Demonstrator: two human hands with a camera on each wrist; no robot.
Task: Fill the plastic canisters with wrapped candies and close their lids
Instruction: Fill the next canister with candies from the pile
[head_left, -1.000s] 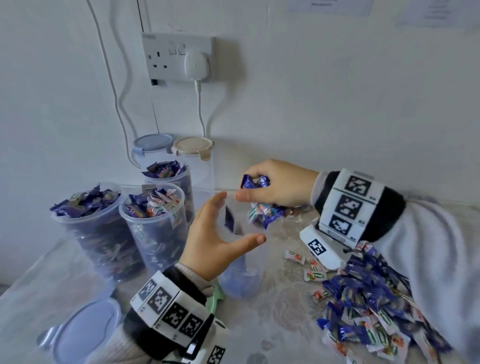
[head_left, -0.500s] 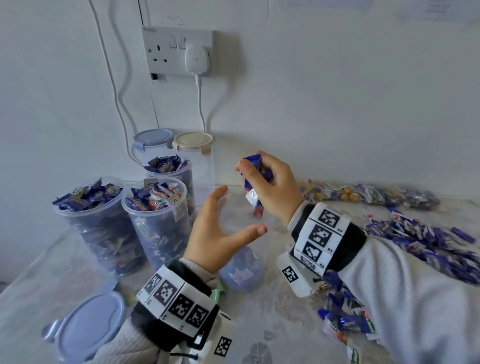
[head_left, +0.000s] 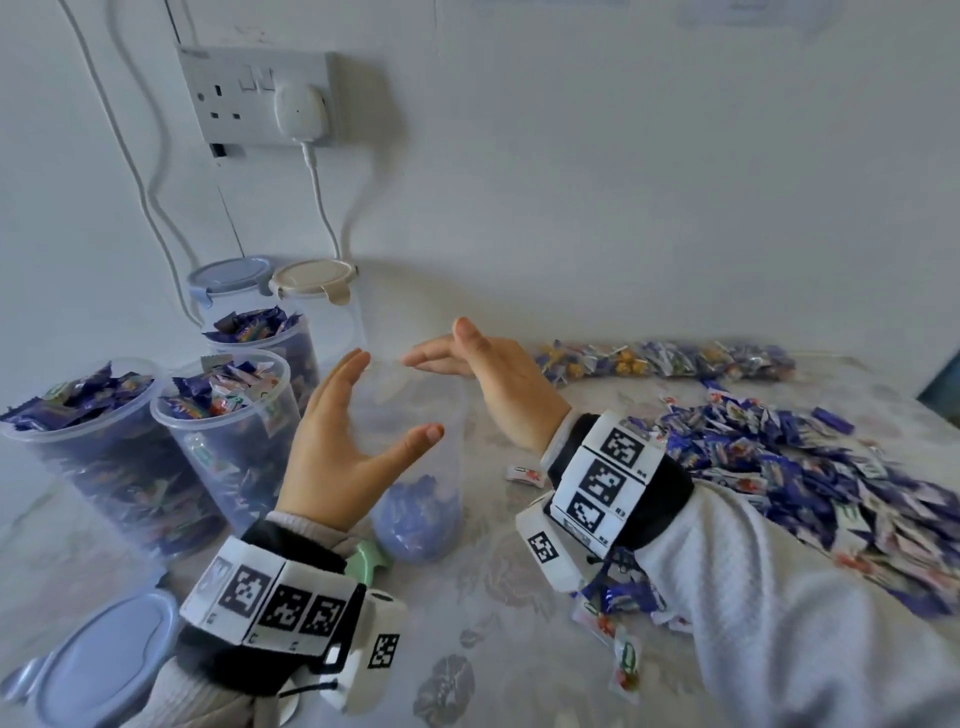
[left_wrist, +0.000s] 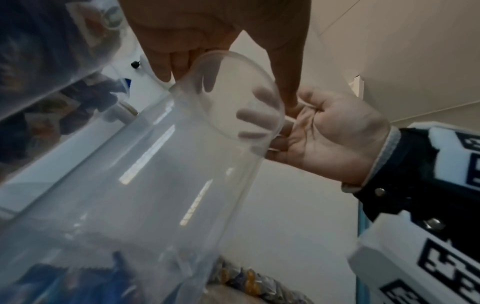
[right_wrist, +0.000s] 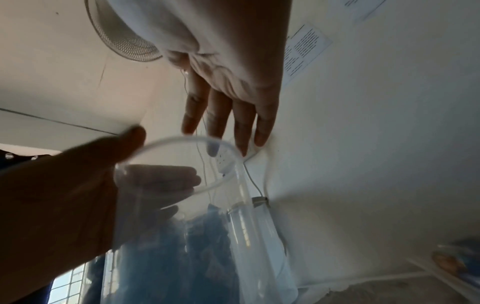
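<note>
you wear white fleecy sleeves (head_left: 779, 597) with grey ribbed cuffs, and black wristbands (head_left: 670, 493) carrying white blocks printed with black square markers (head_left: 602, 475).

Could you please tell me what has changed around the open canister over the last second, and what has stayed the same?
The right hand let go of its handful of candies; it now hangs open and empty over the open canister, where candies lie at the bottom. The left hand stayed cupped beside the canister wall. The three filled canisters and the loose lid have not moved.
</note>
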